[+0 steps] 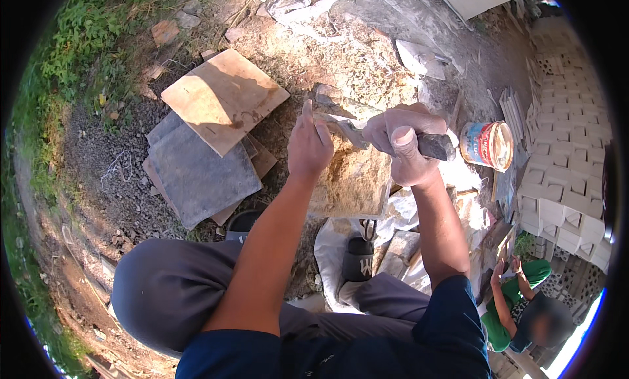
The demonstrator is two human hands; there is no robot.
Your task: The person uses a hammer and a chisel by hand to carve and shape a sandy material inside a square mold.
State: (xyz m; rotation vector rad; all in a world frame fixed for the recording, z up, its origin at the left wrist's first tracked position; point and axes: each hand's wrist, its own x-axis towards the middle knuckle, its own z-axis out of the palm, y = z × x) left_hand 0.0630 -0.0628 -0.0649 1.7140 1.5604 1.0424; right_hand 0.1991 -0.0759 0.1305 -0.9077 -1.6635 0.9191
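Observation:
My right hand [409, 143] is wrapped round the dark handle [438, 147] of a hand tool, its thumb on top. A narrow metal blade [352, 131] runs from that fist leftward, close to my left hand [310, 144]. The left fingers are stretched out, with thumb and index finger apart; whether they touch the blade I cannot tell. Below the blade lies a square slab [354, 189] with a rough, sandy tan layer on it. Left of my hands, a tan tile [226, 97] rests on a grey tile [203, 172], with other tiles beneath.
A pointed trowel [419, 58] lies beyond my hands. At the right stands a labelled tin [486, 146], near stacked pale blocks [567, 143]. A person in green trousers [521, 300] sits lower right. White sheeting [334, 248] spreads beneath the slab; green plants [85, 38] grow far left.

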